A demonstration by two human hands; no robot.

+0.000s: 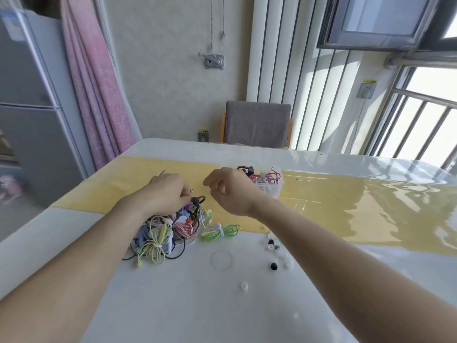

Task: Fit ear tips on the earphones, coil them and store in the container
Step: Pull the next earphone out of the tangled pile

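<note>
The left hand [168, 191] sits at the far edge of the earphone pile [170, 231], fingers curled and pinching a black earphone cable [199, 199] that loops out at the hand's 3 o'clock side. The right hand [230, 191] hangs above the table [173, 305] just at 3 o'clock of the left hand, fingers loosely curled; whether the fingertips pinch anything cannot be told. The pile, a tangle of pink, yellow, purple, white and black cables, lies on the white surface at 6 o'clock of the left hand, partly under the wrist. A coiled green earphone set [220, 232] lies just at 3 o'clock of the pile, apart from it. The clear container [269, 189] stands on the yellow mat [346, 206] at 3 o'clock of the right hand, partly hidden behind it, with red and black cables inside. Loose ear tips [274, 245], white and black, are scattered at 5 o'clock of the green set, beside the right forearm. A thin clear ring [221, 259] lies on the table at 6 o'clock of the green set.
</note>
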